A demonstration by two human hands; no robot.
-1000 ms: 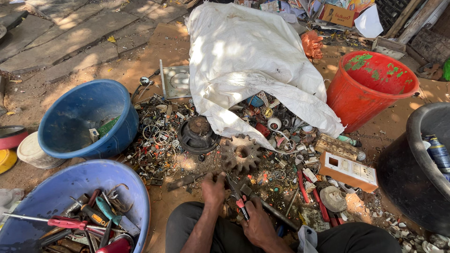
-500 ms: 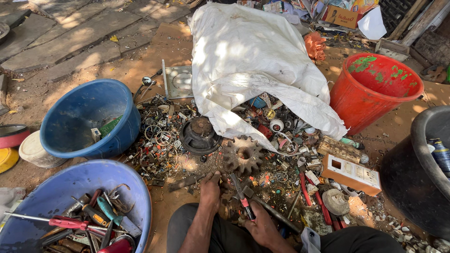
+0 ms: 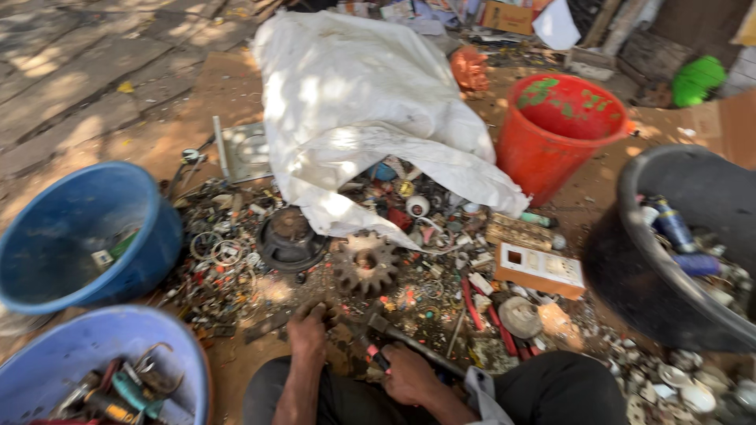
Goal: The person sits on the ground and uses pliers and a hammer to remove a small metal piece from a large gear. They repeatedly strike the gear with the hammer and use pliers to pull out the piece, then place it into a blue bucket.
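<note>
1. Two bare hands work low in a gritty scrap heap: the left hand (image 3: 309, 330) presses curled fingers into small debris; whether it grips anything I cannot tell.
2. The right hand (image 3: 409, 374) is closed around a dark metal tool (image 3: 405, 340) with a red-tipped handle.
3. Just beyond sits a rusty toothed gear (image 3: 365, 262), partly under a crumpled white sack (image 3: 354, 102).
4. Plastic tubs are cut off by the frame.

Dappled sunlight is cast over the white sack (image 3: 354, 110), glare is seen there, and edges are motion-blurred
</note>
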